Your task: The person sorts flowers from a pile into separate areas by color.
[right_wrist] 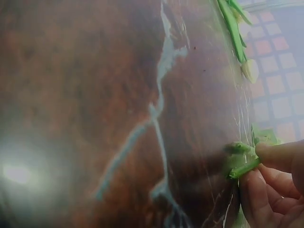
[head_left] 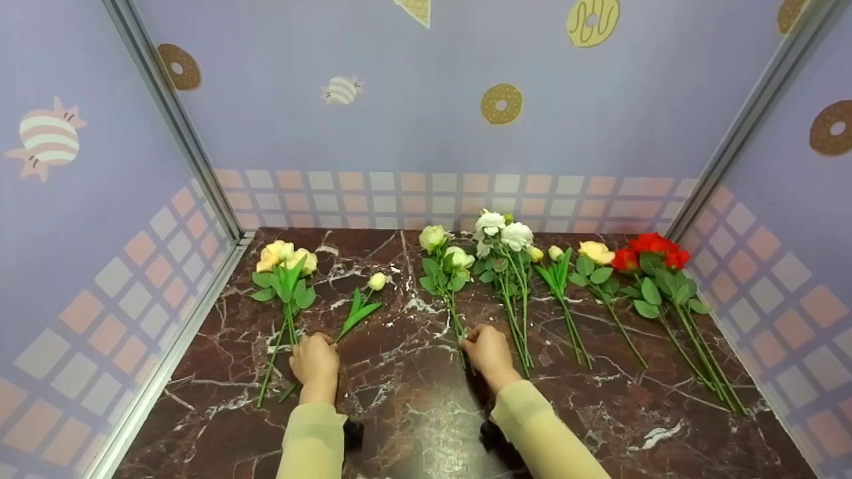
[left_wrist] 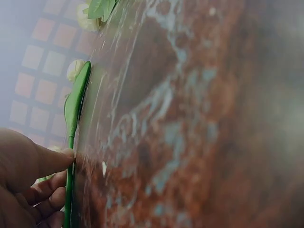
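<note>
My left hand [head_left: 315,359] pinches the stem of a single pale yellow tulip [head_left: 377,281], which lies slanted on the marble-patterned surface. In the left wrist view, the thumb and fingers close about its thin green stem [left_wrist: 70,185], below the long leaf [left_wrist: 78,97]. My right hand [head_left: 491,356] pinches the lower stems of pale green roses [head_left: 434,237]. Two cut stem ends [right_wrist: 244,168] stick out past the thumb and fingers in the right wrist view. Just left of the left hand lie yellow roses [head_left: 275,255] with tulip leaves among them.
Right of the right hand lie white flowers [head_left: 516,237], tulips [head_left: 556,253], a yellow rose [head_left: 596,253] and red roses [head_left: 652,246], stems towards me. Patterned panels [head_left: 413,133] enclose the dark marble surface [head_left: 413,412] at the back and both sides.
</note>
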The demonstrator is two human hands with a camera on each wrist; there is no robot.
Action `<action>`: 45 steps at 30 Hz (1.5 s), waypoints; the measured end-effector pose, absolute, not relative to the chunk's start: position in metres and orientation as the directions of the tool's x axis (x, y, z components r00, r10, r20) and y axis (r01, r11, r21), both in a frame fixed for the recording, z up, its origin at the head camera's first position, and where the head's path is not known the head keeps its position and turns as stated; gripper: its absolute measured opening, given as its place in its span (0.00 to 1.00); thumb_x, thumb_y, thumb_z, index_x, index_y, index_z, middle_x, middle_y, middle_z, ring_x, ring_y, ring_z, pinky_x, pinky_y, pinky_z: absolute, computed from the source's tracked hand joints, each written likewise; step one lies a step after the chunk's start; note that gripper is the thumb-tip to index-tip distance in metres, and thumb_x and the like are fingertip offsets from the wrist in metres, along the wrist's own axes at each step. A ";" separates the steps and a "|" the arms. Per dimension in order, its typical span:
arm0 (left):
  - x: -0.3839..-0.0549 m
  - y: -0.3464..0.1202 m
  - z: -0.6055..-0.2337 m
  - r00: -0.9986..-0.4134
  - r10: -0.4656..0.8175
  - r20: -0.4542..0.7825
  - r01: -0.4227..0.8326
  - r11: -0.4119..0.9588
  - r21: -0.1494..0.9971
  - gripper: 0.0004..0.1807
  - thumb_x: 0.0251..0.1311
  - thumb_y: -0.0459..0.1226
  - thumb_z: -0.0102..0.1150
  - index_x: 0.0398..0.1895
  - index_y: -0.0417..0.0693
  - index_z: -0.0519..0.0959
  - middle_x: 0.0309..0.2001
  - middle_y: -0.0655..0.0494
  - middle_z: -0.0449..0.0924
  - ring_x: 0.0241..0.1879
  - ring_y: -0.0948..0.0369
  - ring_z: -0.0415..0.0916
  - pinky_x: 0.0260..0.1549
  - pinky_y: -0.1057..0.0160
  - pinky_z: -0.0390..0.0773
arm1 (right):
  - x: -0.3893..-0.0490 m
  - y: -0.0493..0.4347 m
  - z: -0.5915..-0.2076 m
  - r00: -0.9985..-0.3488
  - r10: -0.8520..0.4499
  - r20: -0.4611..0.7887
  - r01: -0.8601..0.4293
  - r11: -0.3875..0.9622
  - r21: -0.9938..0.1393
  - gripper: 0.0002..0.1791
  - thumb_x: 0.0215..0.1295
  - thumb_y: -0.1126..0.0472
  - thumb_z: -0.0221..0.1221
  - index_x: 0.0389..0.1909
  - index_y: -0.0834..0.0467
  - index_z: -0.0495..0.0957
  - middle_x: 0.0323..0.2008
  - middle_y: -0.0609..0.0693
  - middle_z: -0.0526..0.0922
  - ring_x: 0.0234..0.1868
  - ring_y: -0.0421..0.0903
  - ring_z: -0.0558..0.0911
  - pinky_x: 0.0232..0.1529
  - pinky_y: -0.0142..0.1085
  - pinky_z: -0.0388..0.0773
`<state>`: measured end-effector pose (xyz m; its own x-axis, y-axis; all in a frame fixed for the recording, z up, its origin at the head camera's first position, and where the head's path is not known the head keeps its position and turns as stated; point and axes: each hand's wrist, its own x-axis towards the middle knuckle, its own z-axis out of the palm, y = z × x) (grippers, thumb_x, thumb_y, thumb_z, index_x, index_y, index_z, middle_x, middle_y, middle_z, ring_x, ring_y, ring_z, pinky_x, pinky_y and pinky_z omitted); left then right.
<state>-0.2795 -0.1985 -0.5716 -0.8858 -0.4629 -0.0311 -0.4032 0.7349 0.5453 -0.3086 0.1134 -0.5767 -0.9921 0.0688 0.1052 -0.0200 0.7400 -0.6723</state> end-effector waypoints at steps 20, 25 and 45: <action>-0.286 -0.193 -0.552 -0.890 -0.456 -0.008 -0.331 0.634 0.699 0.17 0.71 0.26 0.48 0.55 0.30 0.82 0.52 0.35 0.86 0.53 0.38 0.83 0.55 0.40 0.82 | -0.304 0.114 -0.570 -0.996 0.047 0.080 -0.020 0.732 -0.682 0.11 0.63 0.56 0.71 0.34 0.61 0.83 0.34 0.56 0.90 0.35 0.55 0.87 0.40 0.49 0.85; -0.285 -0.188 -0.549 -0.892 -0.447 -0.065 -0.322 0.528 0.786 0.17 0.74 0.27 0.48 0.59 0.29 0.79 0.51 0.36 0.87 0.51 0.42 0.86 0.67 0.40 0.75 | -0.299 0.112 -0.565 -0.986 0.056 0.160 -0.063 0.753 -0.655 0.09 0.66 0.57 0.68 0.35 0.60 0.83 0.33 0.56 0.89 0.33 0.54 0.87 0.37 0.48 0.85; -0.280 -0.093 -0.523 -0.976 -0.146 -0.160 -0.058 -0.536 0.842 0.09 0.76 0.24 0.41 0.55 0.29 0.66 0.45 0.41 0.85 0.41 0.58 0.88 0.60 0.49 0.83 | -0.257 0.080 -0.538 -0.945 -0.324 -0.043 -0.057 0.292 -0.955 0.15 0.73 0.65 0.59 0.50 0.74 0.81 0.40 0.68 0.88 0.38 0.61 0.89 0.41 0.46 0.90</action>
<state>-0.2798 -0.0934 -0.5231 -0.9762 -0.1462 -0.1604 -0.0581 -0.5361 0.8422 -0.2575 0.0802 -0.5381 -0.9451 -0.3238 -0.0428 -0.0569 0.2924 -0.9546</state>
